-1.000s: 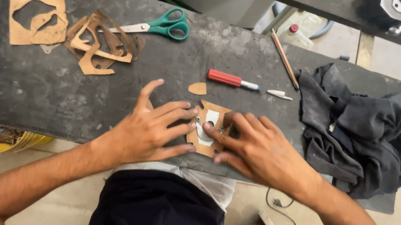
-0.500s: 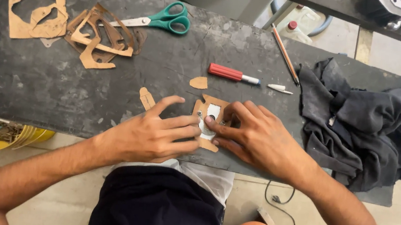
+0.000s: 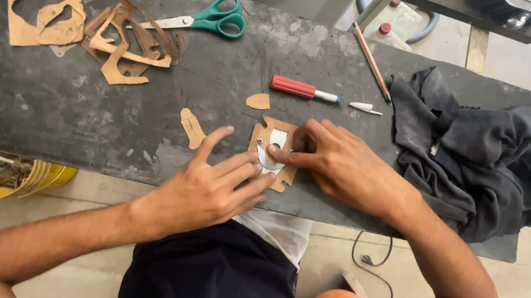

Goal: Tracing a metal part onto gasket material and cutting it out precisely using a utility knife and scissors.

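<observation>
Tan cardboard piece (image 3: 274, 145) (white cutout), green-handled scissors (image 3: 216, 20).

Bare bench (image 3: 53, 107) left; dark cloth (image 3: 475, 158) crowds right.
</observation>
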